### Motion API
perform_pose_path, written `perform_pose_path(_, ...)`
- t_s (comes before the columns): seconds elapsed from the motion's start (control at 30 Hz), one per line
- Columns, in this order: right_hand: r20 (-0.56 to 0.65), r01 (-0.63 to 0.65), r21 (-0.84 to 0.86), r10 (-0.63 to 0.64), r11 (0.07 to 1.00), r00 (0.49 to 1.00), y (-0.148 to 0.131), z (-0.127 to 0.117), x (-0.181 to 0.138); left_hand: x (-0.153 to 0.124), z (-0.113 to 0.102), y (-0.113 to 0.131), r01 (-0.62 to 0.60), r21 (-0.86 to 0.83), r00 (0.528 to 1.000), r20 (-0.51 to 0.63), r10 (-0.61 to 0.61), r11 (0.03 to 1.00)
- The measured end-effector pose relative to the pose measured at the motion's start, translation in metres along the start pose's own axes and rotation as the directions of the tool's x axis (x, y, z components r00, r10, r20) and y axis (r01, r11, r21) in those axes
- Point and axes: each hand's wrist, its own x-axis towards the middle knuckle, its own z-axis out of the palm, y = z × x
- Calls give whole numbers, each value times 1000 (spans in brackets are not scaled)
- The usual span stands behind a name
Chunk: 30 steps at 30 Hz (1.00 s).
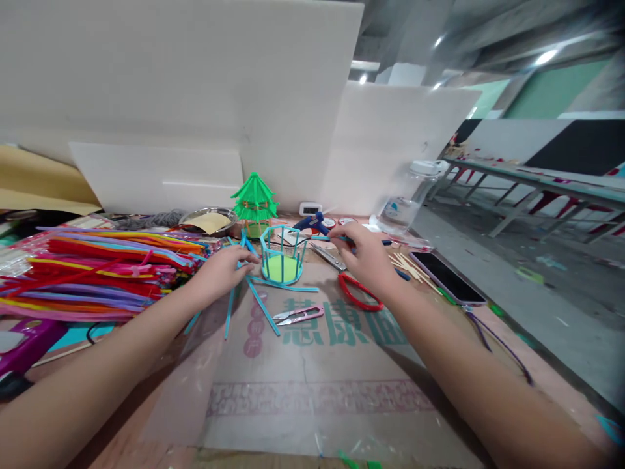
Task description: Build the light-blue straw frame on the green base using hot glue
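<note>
My right hand pinches a short blue pipe cleaner, which points left toward the frame. My left hand is at a loose bunch of cut blue pipe cleaners, its bent fingertips closed on one of them. Between my hands stands an open blue pipe-cleaner frame with upright posts, a top ring and a light green round base. Behind it rises a small green tiered pagoda. Thread snips lie in front, and red-handled scissors rest under my right hand.
Bundles of coloured pipe cleaners fill the left. A blue glue gun, a small white timer and a metal bowl sit at the back. Wooden sticks, a phone and a clear plastic bottle are right.
</note>
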Motion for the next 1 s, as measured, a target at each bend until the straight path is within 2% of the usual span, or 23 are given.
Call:
perform_pose_path(0.1,60,64,13,-64,998,996,-14,0,6,7,-30,11,45,88,998,-48,-41,995)
perform_pose_path(0.17,116,123,27,-126,992,985,-18,3,13,13,-47,30,17,114,995,-100,-5,993)
perform_pose_path(0.23,160,174,57,-181,983,970,-17,8,22,19,-60,52,-30,117,996,-85,40,993)
perform_pose_path(0.3,187,190,95,-205,977,961,-15,13,29,26,-66,69,-15,126,998,-53,22,992)
perform_pose_path(0.4,206,177,119,-199,977,958,-13,18,33,36,-64,78,-40,176,999,40,33,983)
perform_pose_path(0.53,240,185,99,-204,978,949,-15,21,28,46,-51,68,-164,226,973,199,119,960)
perform_pose_path(0.6,242,193,95,-210,977,947,-16,22,24,47,-42,62,-217,233,958,236,162,948)
perform_pose_path(0.77,208,191,98,-208,977,956,-13,23,16,44,-28,51,-266,193,956,177,233,944)
perform_pose_path(1.0,181,188,129,-209,974,961,-18,23,12,44,-29,45,-327,83,936,165,310,942)
